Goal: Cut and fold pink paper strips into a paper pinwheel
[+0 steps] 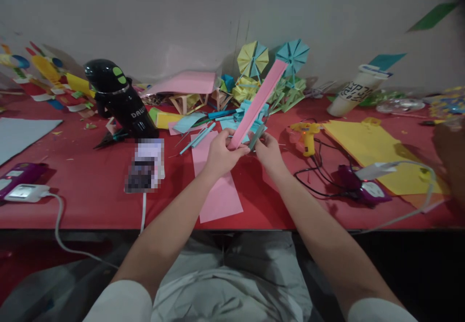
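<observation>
A long folded pink paper strip (pixel 258 104) slants up and to the right from my left hand (pixel 224 153), whose fingers and thumb close on its lower end. Beside it, my right hand (pixel 267 151) is closed round a narrow grey-green object (pixel 256 137), perhaps a blade or scissors; its exact shape is hard to make out. Both hands are close together above the red table (pixel 263 201). Under my left hand lies a flat pink sheet (pixel 220 198). Blue folded paper pieces (pixel 250 114) are just behind the hands.
A black bottle (pixel 123 99) and a phone (pixel 145 165) stand to the left. Right of my hands are a yellow glue gun (pixel 307 135) with black cables, a purple power strip (pixel 363 186) and yellow sheets (pixel 385 152). Paper flowers (pixel 253 59) and a cup (pixel 358 92) are at the back.
</observation>
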Motion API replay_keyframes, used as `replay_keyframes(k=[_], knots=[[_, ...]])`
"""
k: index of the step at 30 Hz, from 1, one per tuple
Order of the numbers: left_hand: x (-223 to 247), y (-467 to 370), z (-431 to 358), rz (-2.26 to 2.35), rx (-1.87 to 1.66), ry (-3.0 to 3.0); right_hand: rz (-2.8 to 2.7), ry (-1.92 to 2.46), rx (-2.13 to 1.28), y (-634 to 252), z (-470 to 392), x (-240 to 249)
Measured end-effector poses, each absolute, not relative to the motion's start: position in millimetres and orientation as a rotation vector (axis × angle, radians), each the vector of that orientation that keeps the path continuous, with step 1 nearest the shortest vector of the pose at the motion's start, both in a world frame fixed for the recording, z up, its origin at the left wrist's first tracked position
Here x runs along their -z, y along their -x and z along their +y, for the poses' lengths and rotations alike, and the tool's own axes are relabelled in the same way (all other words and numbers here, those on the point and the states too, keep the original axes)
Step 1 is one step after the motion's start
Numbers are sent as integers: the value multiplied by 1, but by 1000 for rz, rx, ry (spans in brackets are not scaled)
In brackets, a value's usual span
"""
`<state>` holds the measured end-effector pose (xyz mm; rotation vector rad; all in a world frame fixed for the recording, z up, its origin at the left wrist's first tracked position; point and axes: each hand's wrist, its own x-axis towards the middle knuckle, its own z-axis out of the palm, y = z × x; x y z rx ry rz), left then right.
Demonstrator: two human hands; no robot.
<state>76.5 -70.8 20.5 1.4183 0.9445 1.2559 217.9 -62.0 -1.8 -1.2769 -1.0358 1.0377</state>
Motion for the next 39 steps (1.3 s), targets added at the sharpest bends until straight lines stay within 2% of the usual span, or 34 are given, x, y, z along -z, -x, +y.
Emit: replay_keyframes(k=[20,39], knots=[[-38,-51,-54,947,-1222,-920,-926,1227,-1002,-234,-64,-12],[-35,-52,-48,991,-1148,-810,-1045,1160,-1049,-229,-72,-12]])
